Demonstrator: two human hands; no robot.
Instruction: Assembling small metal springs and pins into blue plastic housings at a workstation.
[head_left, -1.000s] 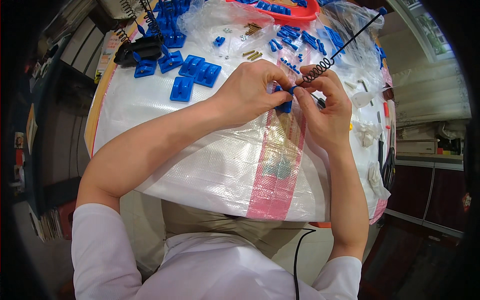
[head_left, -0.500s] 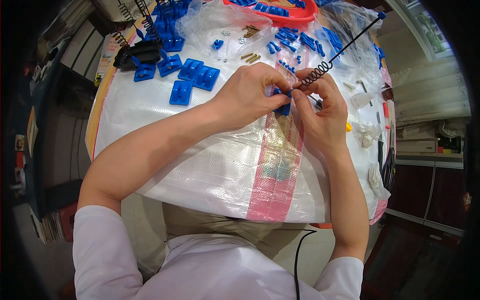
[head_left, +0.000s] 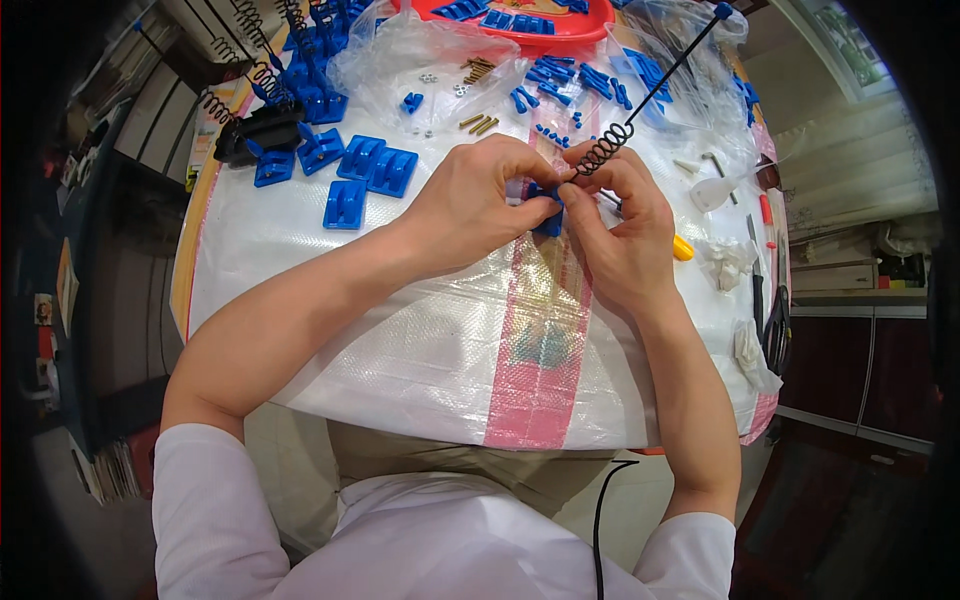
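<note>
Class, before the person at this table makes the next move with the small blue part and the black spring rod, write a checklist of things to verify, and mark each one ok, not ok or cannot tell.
1. Both hands on the work: left hand and right hand meet over the small blue part: ok.
2. Black spring rod held at its coil end by the fingers: ok.
3. Rod seated in the blue part: the joint is hidden by the fingers: cannot tell.
4. Rod's far tip clear of the plastic bags: it lies over them: cannot tell.
5. Spare blue brackets lie near the left hand: ok.
6. Screws lie beyond the hands: ok.
</note>
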